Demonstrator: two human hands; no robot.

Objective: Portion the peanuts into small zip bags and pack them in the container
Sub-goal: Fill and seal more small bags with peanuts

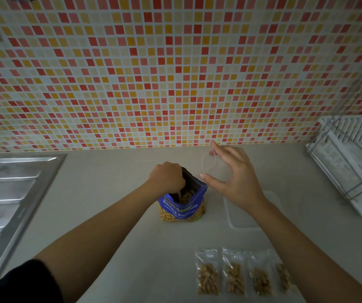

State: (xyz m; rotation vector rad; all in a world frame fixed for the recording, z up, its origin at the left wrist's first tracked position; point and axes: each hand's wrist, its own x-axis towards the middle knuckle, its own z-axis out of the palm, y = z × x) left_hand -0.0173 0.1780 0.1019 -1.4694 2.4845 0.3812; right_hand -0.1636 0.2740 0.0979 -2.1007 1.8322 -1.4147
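The peanut bag (182,209) is stood upright near the middle of the counter (101,176), with its top opened and peanuts seen through its mouth and its clear lower panel. The left hand (167,177) is reached into that mouth from the left, fingers curled downward and hidden inside. Whether anything is gripped by them cannot be told.

Just right of the peanut bag and above the counter, a clear zip bag (208,161) is pinched by the right hand (234,180) between thumb and fingers, its mouth held spread into a loop. Nothing can be made out inside it.

A clear container (241,217) is set on the counter right of the peanut bag, partly covered by the right wrist. Four filled bags (234,272) are laid side by side in a row along the near edge, right of centre, the rightmost partly hidden under the right forearm.

The counter's left end is taken up by a steel sink (11,193), and a white dish rack (350,162) is placed at its right end. The counter is backed by a tiled wall (153,73). A dark sleeve (22,283) is worn on the left upper arm.
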